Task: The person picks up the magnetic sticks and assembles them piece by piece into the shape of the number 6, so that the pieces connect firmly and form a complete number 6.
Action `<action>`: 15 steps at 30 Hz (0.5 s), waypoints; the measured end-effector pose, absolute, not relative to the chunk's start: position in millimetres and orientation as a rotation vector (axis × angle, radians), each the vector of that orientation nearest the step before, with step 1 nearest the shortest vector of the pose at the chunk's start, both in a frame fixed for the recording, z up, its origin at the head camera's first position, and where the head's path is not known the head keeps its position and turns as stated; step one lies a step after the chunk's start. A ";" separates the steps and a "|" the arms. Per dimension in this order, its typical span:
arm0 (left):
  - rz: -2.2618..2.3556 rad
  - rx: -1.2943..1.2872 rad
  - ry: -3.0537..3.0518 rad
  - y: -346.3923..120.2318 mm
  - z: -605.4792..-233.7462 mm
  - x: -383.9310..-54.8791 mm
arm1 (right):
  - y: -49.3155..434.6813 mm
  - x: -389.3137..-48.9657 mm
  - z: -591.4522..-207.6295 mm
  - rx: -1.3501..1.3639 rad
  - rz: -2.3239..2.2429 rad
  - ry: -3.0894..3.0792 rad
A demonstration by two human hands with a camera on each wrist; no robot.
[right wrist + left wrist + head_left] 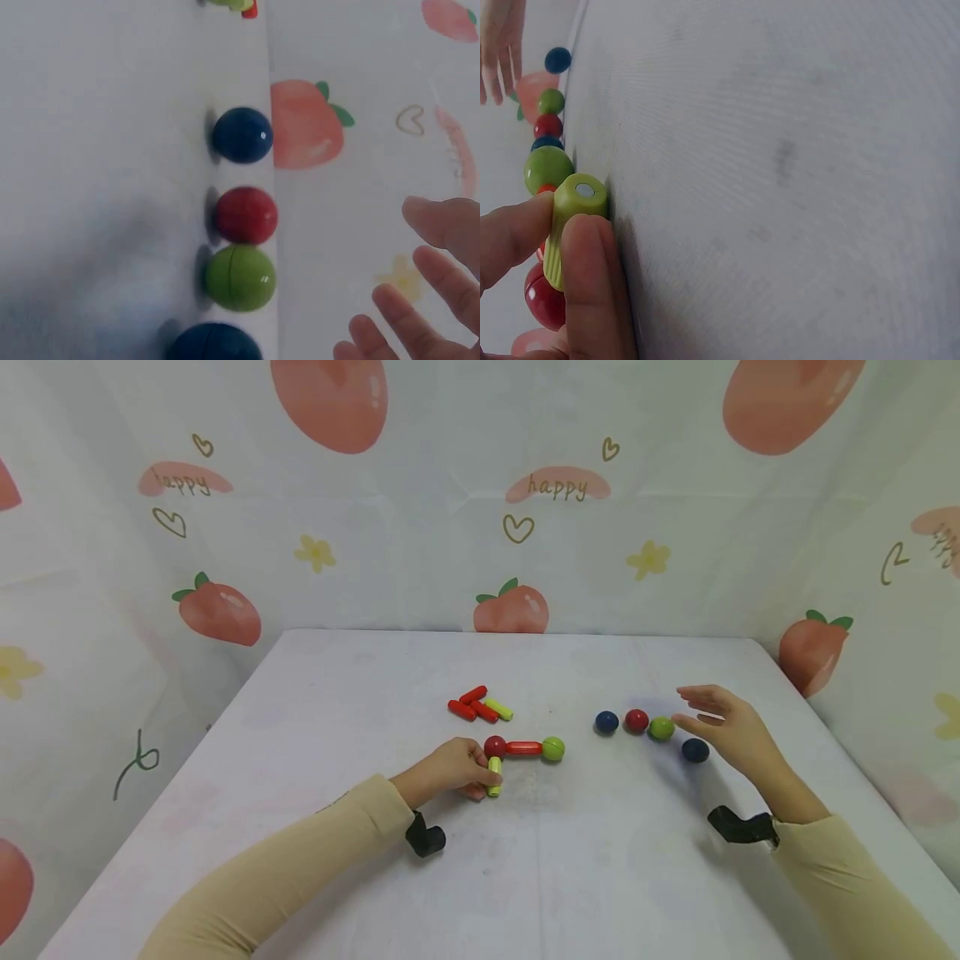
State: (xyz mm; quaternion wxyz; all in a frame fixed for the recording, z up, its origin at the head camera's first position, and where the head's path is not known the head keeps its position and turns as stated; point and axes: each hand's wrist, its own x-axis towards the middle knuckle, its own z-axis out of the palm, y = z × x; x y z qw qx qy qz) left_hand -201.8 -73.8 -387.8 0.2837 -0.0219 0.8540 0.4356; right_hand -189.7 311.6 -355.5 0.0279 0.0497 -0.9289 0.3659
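My left hand (459, 768) pinches a yellow-green rod (576, 206) between thumb and fingers. The rod's near end carries a small round metal disc, and its far end meets a red ball (495, 747). From that ball a red rod (523, 748) runs right to a green ball (553, 748), all in one line. My right hand (731, 727) hovers with fingers extended, holding nothing. Below and left of it lie a green ball (662, 728), a red ball (246, 215), a dark blue ball (243, 136) and another dark blue ball (695, 750).
Behind the joined pieces, several loose rods lie in a small pile: red rods (462, 709) and a yellow-green one (498, 708). The white table (360, 693) ends at a back edge against a printed curtain (420, 543). Black straps and mounts sit on both wrists.
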 end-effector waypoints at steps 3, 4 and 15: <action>1.165 -0.052 2.284 -74.1 -388.8 -202.1 | 318.3 -188.5 -360.3 0.129 1.149 -2.873; 1.165 -0.049 2.283 -74.3 -389.3 -202.4 | 320.4 -188.4 -361.4 0.114 1.156 -2.888; 1.149 -0.068 2.289 -73.2 -388.1 -202.1 | 334.0 -188.4 -375.8 0.024 1.114 -3.016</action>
